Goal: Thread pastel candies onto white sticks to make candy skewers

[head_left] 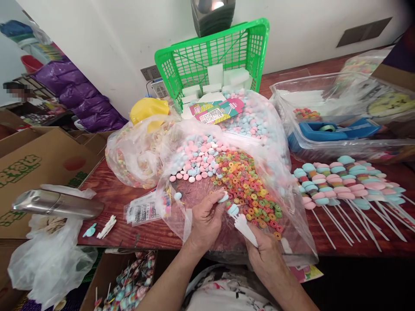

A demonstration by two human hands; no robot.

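Note:
Between the thumb and fingers of my left hand (205,220) is a pale blue candy (223,198). My right hand (264,248) is closed round the lower end of a white candy stick (245,230) with a flared, scalloped top. A blue-and-white candy (232,210) is threaded on its upper end, and a small green piece sits at the tip, close to the left fingers. Under and behind both hands, an open clear plastic bag holds colourful gummy rings (248,181) and pink, blue and white round candies (202,157).
Finished candy skewers (350,181) lie piled on the right. Behind stand a green basket (212,47) with white boxes and a clear bin (324,90) holding a blue tape dispenser (337,129). At left lie a steel flask (58,204) and a cardboard box (42,172).

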